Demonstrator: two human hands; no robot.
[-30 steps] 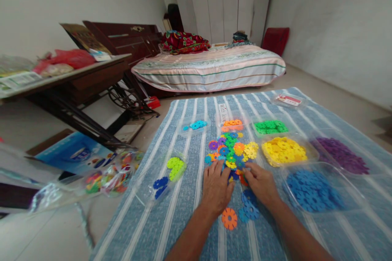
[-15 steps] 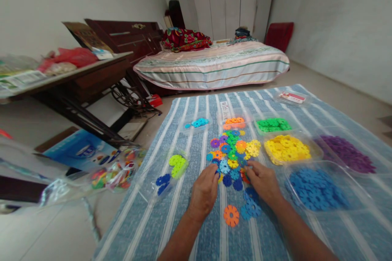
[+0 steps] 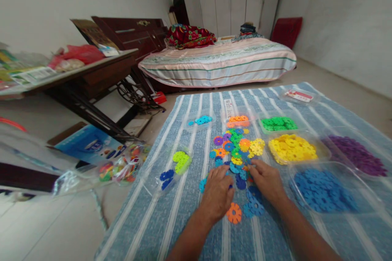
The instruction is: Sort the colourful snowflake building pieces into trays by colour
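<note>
A loose pile of mixed-colour plastic snowflake discs [image 3: 237,149] lies on a blue striped mat [image 3: 183,220]. My left hand [image 3: 218,193] rests palm down on the pile's near edge, fingers spread over blue discs. My right hand [image 3: 267,180] lies beside it, fingertips touching discs at the pile's near right. An orange disc [image 3: 234,213] and a few blue discs [image 3: 253,206] sit between my wrists. Whether either hand pinches a disc is hidden.
Clear trays hold sorted discs: blue [image 3: 324,191], yellow [image 3: 292,149], purple [image 3: 357,155], green [image 3: 278,123], orange [image 3: 238,120], cyan [image 3: 200,120], and lime with dark blue [image 3: 174,165]. A bag of toys [image 3: 119,168] lies left of the mat. A table [image 3: 76,77] and a bed [image 3: 217,63] stand beyond.
Both hands slid slightly toward me along the pile's near edge, raking discs with them; my left hand pulled back then settled flat. The camera tilted a little.
</note>
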